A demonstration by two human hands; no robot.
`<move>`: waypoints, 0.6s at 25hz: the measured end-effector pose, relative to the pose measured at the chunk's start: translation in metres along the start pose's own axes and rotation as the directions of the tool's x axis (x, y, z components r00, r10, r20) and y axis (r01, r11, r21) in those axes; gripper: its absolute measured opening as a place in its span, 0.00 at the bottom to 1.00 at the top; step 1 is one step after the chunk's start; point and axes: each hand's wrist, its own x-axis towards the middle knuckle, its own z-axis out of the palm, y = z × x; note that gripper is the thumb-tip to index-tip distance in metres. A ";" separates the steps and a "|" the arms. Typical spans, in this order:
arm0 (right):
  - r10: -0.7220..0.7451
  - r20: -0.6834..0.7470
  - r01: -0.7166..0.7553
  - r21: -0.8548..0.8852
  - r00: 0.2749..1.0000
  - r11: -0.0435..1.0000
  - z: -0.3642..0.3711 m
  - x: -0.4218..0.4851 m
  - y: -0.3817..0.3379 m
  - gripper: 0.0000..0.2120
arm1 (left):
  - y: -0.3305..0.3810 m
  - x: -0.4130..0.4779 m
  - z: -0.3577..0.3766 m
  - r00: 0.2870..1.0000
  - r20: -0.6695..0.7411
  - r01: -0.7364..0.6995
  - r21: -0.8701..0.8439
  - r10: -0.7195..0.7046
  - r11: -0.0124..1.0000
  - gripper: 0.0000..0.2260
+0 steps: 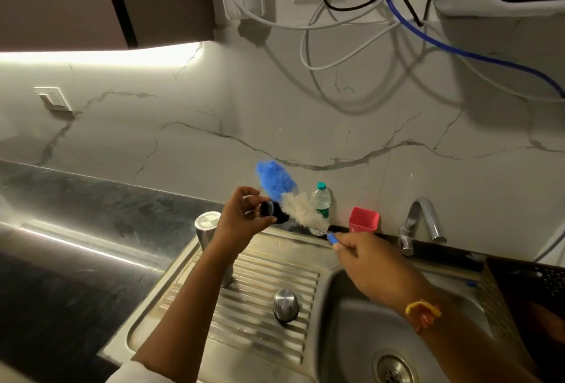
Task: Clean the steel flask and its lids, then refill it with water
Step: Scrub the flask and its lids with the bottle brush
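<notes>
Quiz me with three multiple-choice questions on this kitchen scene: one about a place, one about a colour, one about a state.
1. Where does the steel cap stand?
A. on the ribbed drainboard
B. in the sink bowl
C. on the dark counter

2. What colour is the small cup by the wall?
A. green
B. red
C. yellow

3. What is the left hand doing?
A. hanging idle
B. turning the tap
C. holding a black lid

Answers:
1 A: the cap sits on the ribs.
2 B: the cup is plainly red.
3 C: the fingers curl round the lid, while the right hand grips the brush.
</notes>
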 end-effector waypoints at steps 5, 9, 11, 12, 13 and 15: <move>0.015 -0.093 -0.027 -0.129 0.996 0.991 0.016 0.005 0.003 0.13 | -0.011 -0.013 0.008 0.999 -0.029 -0.013 0.088 0.015 0.996 0.25; -0.021 -0.088 -0.006 -0.292 0.996 0.957 0.044 -0.004 0.011 0.14 | -0.025 -0.015 -0.001 0.954 -0.299 0.015 0.136 0.027 0.991 0.25; 0.015 -0.100 -0.047 -0.321 0.995 0.946 0.048 -0.007 0.016 0.14 | -0.033 -0.018 -0.008 0.953 -0.303 0.042 0.185 0.017 0.982 0.24; 0.036 -0.136 -0.078 -0.316 0.990 0.946 0.047 -0.003 0.021 0.14 | -0.040 -0.022 -0.009 0.961 -0.276 0.056 0.191 -0.001 0.980 0.23; 0.052 -0.182 -0.104 -0.290 0.982 0.951 0.046 0.000 0.025 0.14 | -0.047 -0.027 -0.009 0.968 -0.249 0.075 0.198 -0.024 0.977 0.22; 0.064 -0.257 -0.118 -0.199 0.964 0.973 0.053 0.005 0.030 0.15 | -0.068 -0.041 -0.009 0.976 -0.200 0.126 0.222 -0.082 0.967 0.21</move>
